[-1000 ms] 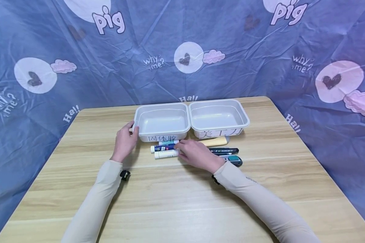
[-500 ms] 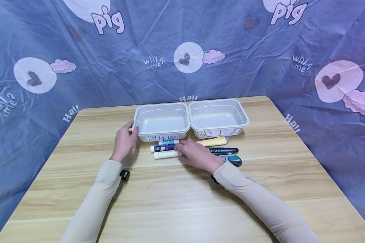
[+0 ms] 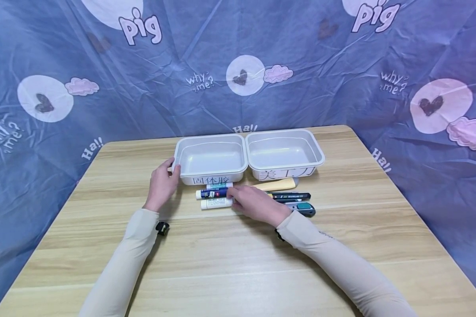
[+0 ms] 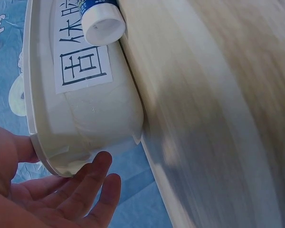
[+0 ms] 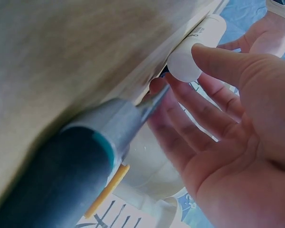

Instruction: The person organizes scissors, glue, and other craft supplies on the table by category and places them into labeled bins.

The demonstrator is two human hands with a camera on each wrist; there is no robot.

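My left hand point(image 3: 161, 187) holds the left end of a white plastic box point(image 4: 99, 114), thumb over its rim and fingers below along the outside. In front of that box lie several glue sticks. Nearest me is a white glue stick point(image 3: 215, 203), its right end pinched between the thumb and fingers of my right hand point(image 3: 258, 202). Just behind it are a blue glue stick point(image 3: 212, 193) with a white cap and a green-and-white glue stick point(image 3: 219, 186). By the right wrist lie a yellow utility knife point(image 3: 279, 184), a black utility knife point(image 3: 297, 197) and a teal-and-black utility knife point(image 3: 304, 208), partly covered.
A second white box point(image 3: 319, 159) stands right of the first, their rims touching. Both carry paper labels with Chinese characters on their fronts. The wooden table point(image 3: 230, 268) ends at a blue printed curtain point(image 3: 174, 105) behind and at both sides.
The white glue stick has rolled a little in my right fingers, so its printed text now faces up. My left hand stays at the box's end.
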